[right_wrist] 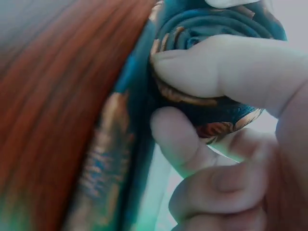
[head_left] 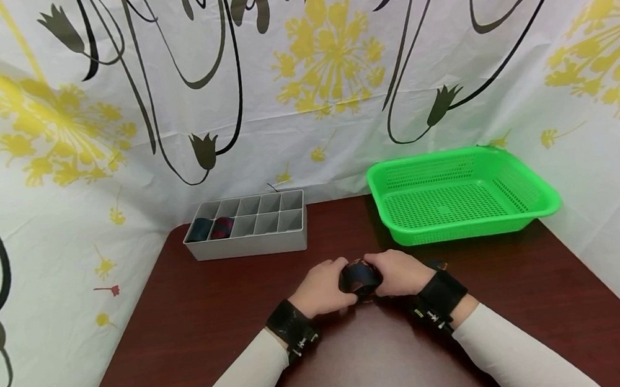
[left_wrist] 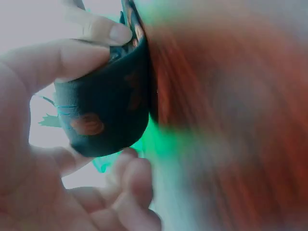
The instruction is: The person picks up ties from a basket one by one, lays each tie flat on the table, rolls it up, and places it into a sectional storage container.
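Floral cloth (head_left: 297,64), white with yellow blooms and black stems, hangs behind and to both sides of a dark red-brown tabletop (head_left: 216,327). Two long-sleeved arms reach in from the near edge, each with a black wrist strap.

Both hands meet at the middle of the tabletop, low over the wood, with a rolled dark cloth between them — call it the roll (head_left: 360,279). It is navy-teal with small orange marks. The left hand (head_left: 322,289) holds it from the left, thumb on top and fingers (left_wrist: 130,173) curled beneath. The right hand (head_left: 401,272) holds it from the right, its thumb (right_wrist: 226,67) pressed across the spiral end of the roll and fingers tucked under. So each grip is closed around the roll, and neither hand is nearer than the other. The roll's axis runs roughly left to right, from palm to palm. The right wrist view shows a loose tail of the same cloth (right_wrist: 110,159) trailing from the roll against the wood.

Well beyond the hands, to the back left, sits a grey divided tray (head_left: 247,240); two of its left compartments already hold dark rolls — one navy (head_left: 199,229), one reddish (head_left: 221,227). Back right sits a green mesh basket (head_left: 535,200). Nothing stands between the hands and either container.
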`<state>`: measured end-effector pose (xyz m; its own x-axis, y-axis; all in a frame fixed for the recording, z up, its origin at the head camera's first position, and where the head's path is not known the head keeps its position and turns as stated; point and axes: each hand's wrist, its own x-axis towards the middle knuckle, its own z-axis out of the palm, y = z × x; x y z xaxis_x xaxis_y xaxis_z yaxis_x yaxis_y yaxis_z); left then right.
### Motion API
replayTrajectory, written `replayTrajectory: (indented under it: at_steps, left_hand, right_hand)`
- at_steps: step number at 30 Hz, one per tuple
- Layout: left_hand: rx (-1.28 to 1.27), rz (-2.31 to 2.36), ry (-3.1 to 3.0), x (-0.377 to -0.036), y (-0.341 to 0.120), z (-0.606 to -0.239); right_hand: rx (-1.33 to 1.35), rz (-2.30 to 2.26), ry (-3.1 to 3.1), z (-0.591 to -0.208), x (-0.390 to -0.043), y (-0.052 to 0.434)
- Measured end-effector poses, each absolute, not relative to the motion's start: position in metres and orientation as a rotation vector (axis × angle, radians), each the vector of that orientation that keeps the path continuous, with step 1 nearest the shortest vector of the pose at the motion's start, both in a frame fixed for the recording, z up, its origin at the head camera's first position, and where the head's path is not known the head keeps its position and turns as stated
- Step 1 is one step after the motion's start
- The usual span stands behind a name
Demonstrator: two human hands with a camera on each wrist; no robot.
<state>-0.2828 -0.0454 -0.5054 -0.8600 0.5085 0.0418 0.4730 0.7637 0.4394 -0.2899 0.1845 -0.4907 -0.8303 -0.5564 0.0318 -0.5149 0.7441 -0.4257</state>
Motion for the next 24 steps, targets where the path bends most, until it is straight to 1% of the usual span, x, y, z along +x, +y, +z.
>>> replayTrajectory:
  at_steps: [4,7,11,14,21,24]
  left_hand:
    - [0.815,0.62,2.934,-0.282,-0.045,-0.504]
    - [0.808,0.596,2.951,-0.282,-0.045,-0.502]
    - [0.834,0.676,2.877,-0.282,-0.046,-0.503]
    - [0.869,0.742,2.831,-0.282,-0.047,-0.505]
    - [0.821,0.67,2.94,-0.282,-0.045,-0.502]
    - [0.788,0.646,2.929,-0.281,-0.045,-0.499]
  right_hand:
    - [-0.927,-0.763,2.801,-0.488,-0.29,0.184]
    - [-0.907,-0.821,2.793,-0.487,-0.291,0.185]
    - [-0.785,-0.687,2.865,-0.491,-0.29,0.186]
    - [-0.747,-0.608,2.876,-0.493,-0.289,0.186]
    - [-0.877,-0.831,2.7,-0.483,-0.288,0.188]
    - [-0.889,-0.809,2.714,-0.483,-0.291,0.187]
